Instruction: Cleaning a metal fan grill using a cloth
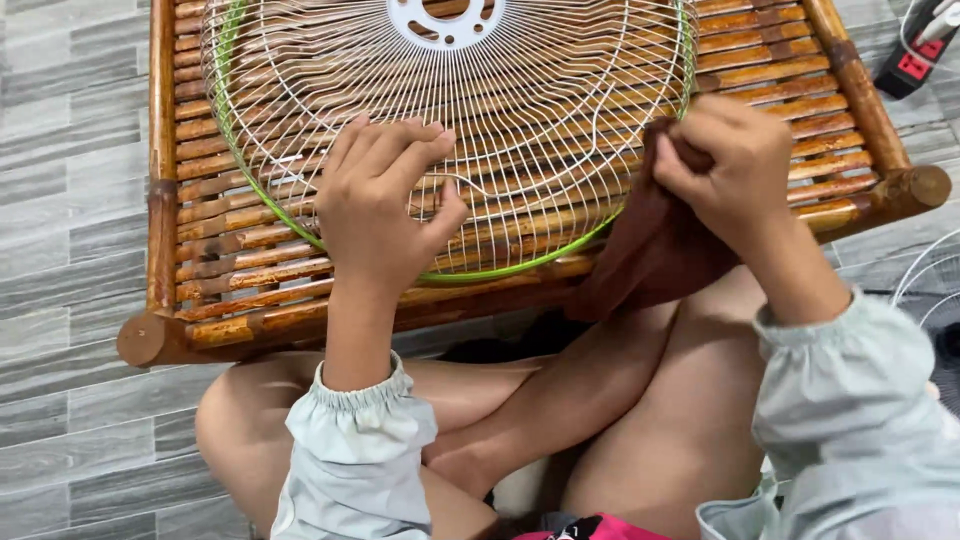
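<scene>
A floor of grey, wood-grained tiles (pixel 70 200) is seen across the left of the view, and on it a low bamboo-slat table (pixel 160 230) is set, its round corner posts and reddish-brown slats reaching from the left edge to the far right. On the table a round wire fan guard (pixel 540 110) is laid flat, made of thin white wires that run out from a white hub plate (pixel 447 22) at the top, and edged by a green rim (pixel 500 268) that curves along its near side. The left hand (pixel 385 205) is placed on the near-left part of the guard, fingers bent and drawn close together, with the fingertips pressed down on the wires and the thumb lying against the wires toward the right; nothing is enclosed in it, and the guard is merely held down under it. Further right, the right hand (pixel 725 160) is closed tightly around a bunched dark brown cloth (pixel 655 250), which is pressed against the near-right edge of the guard where the green rim meets the table; the rest of the cloth hangs down over the table's front rail toward the knees. Both forearms are covered by pale grey-green sleeves with gathered cuffs, and bare crossed legs are seen below the table's edge. At the top right corner, a black and red power strip (pixel 912 62) with a white plug is seen lying on the floor.
</scene>
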